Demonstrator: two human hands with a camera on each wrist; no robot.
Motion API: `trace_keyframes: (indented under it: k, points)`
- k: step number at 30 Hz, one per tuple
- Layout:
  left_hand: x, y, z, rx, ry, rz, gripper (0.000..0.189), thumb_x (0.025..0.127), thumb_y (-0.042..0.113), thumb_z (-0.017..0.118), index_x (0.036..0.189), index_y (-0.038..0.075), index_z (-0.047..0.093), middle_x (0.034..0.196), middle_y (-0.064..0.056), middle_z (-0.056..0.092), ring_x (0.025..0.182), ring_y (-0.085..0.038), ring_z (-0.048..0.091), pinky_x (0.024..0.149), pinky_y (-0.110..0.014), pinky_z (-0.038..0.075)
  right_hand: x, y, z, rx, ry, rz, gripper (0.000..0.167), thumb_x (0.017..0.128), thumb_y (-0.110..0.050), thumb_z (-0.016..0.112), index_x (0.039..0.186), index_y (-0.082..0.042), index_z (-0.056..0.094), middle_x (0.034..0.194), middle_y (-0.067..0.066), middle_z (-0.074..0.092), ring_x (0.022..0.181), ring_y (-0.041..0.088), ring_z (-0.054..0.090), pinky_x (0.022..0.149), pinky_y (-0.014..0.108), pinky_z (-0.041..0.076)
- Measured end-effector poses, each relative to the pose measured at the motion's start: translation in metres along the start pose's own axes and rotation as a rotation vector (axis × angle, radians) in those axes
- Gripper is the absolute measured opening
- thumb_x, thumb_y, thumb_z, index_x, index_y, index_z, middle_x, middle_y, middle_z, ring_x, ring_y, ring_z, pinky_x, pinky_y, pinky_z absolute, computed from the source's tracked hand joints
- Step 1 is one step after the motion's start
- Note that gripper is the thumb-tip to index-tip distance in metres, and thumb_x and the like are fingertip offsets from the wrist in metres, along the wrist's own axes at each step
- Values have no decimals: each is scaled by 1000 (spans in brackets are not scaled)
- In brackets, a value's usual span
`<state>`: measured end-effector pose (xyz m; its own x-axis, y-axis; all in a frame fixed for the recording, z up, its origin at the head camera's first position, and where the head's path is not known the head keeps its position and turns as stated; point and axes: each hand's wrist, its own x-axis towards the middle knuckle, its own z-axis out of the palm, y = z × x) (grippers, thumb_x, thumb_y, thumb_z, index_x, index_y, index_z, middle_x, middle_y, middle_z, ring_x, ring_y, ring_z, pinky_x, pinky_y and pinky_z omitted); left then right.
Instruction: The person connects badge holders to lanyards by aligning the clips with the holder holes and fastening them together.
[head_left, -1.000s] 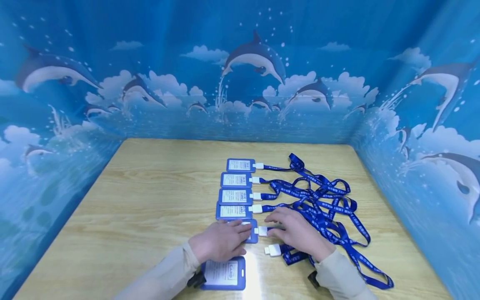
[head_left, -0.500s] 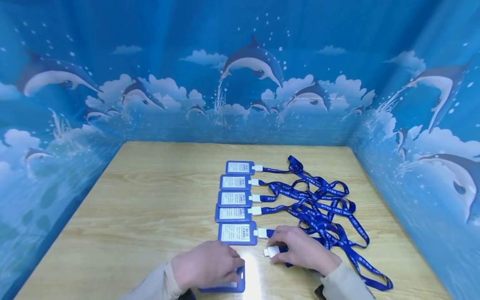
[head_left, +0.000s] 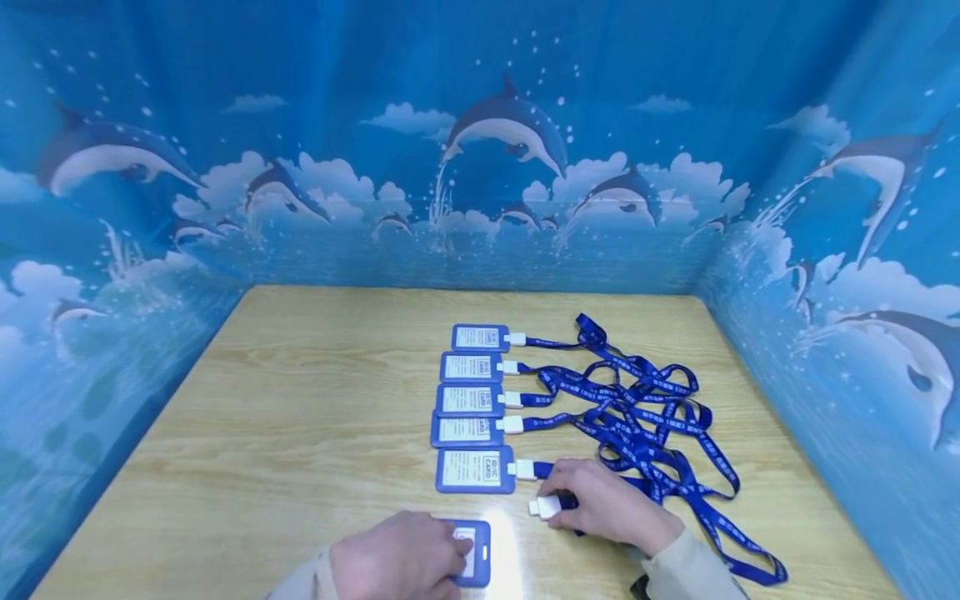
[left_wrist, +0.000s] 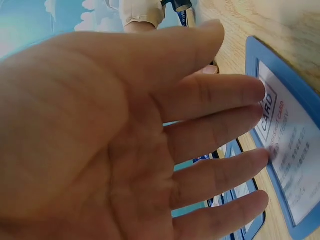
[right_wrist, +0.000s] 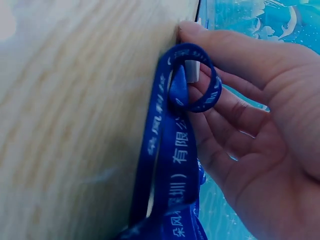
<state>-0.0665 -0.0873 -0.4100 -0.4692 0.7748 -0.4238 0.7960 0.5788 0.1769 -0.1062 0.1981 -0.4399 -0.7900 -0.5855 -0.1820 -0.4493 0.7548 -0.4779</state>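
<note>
Near the table's front edge lies a loose blue card holder (head_left: 474,571) with a white card inside and a slot in its right side. My left hand (head_left: 401,557) reaches over it; its straight fingers touch the card's face in the left wrist view, where the holder (left_wrist: 295,160) shows at the right. To the right, my right hand (head_left: 603,500) pinches the white plastic clip (head_left: 550,507) of a blue lanyard between thumb and fingers. In the right wrist view the printed lanyard strap (right_wrist: 175,165) loops beside the fingers, partly hiding the clip (right_wrist: 192,72).
Behind the hands, several blue card holders (head_left: 470,400) lie in a column, each joined by a white clip to a lanyard. Their straps (head_left: 637,417) tangle together on the right. A dolphin-print curtain (head_left: 480,242) encloses the wooden table (head_left: 300,400).
My left hand has drawn back from the nearest attached holder to the loose one in front. My right hand has moved down from that holder's strap and taken hold of the free lanyard clip.
</note>
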Motion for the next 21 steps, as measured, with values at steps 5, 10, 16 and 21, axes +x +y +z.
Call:
trace_keyframes:
  k: [5, 10, 16, 21]
  points:
    - [1, 1, 2, 28, 30, -3, 19, 97, 46, 63, 104, 33, 75, 118, 20, 71, 74, 1, 58, 67, -18, 50, -2, 2, -3, 56, 11, 12, 30, 83, -33, 82, 111, -24, 76, 104, -17, 67, 92, -2, 61, 82, 24, 56]
    - [2, 0, 0, 56, 24, 19, 20, 97, 46, 63, 110, 34, 74, 117, 20, 70, 80, 1, 61, 70, -18, 52, -5, -1, -5, 82, 20, -27, 29, 84, -31, 81, 111, -23, 76, 104, -17, 67, 91, -4, 60, 79, 21, 55]
    - [7, -2, -1, 41, -2, 6, 24, 97, 47, 63, 114, 34, 72, 124, 18, 68, 94, -2, 64, 77, -22, 55, -6, -8, -4, 74, 10, -76, 27, 85, -30, 80, 112, -24, 75, 107, -17, 67, 97, 0, 62, 86, 27, 56]
    - [8, -2, 0, 18, 16, -15, 33, 97, 48, 63, 126, 34, 68, 134, 16, 64, 113, -8, 64, 88, -29, 57, -4, -13, 2, 80, -5, -95, 25, 87, -29, 79, 111, -24, 76, 106, -18, 67, 97, -2, 62, 88, 26, 57]
